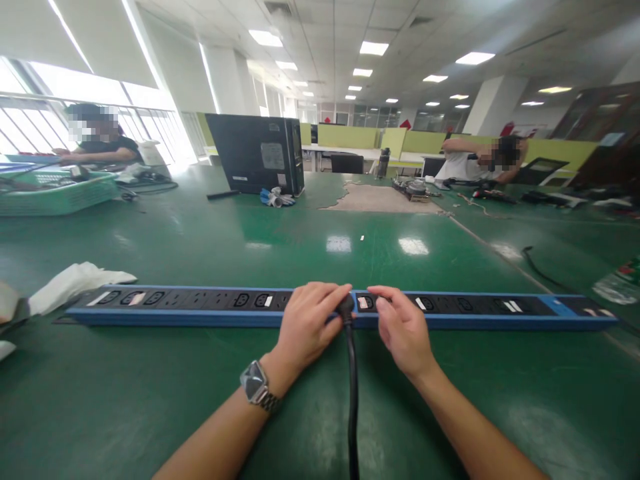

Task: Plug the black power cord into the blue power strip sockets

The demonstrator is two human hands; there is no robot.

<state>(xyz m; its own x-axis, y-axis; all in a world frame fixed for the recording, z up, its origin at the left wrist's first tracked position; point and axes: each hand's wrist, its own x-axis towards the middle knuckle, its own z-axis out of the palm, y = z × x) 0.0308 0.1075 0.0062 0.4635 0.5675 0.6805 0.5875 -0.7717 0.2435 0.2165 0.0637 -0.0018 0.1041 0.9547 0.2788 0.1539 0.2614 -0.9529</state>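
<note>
A long blue and black power strip (pixel 200 300) lies across the green table, its rows of sockets facing up and small white labels stuck along it. My left hand (pixel 313 317), with a watch (pixel 255 383) on the wrist, rests on the strip near its middle. Its fingers close on a black plug (pixel 346 305), which sits at the strip's face; how deep it goes is hidden. From the plug a thick black cable (pixel 353 400) runs down toward me. My right hand (pixel 404 327) is curled at the strip, thumb and forefinger close together beside a labelled socket (pixel 367 303); anything between them is hidden.
White cloth or paper (pixel 75 283) lies by the strip's left end. Farther back are a green basket (pixel 65 193), a black computer case (pixel 255 153) and gloves (pixel 277 197). A clear plastic bottle (pixel 617 283) is at right. Two people sit across the table.
</note>
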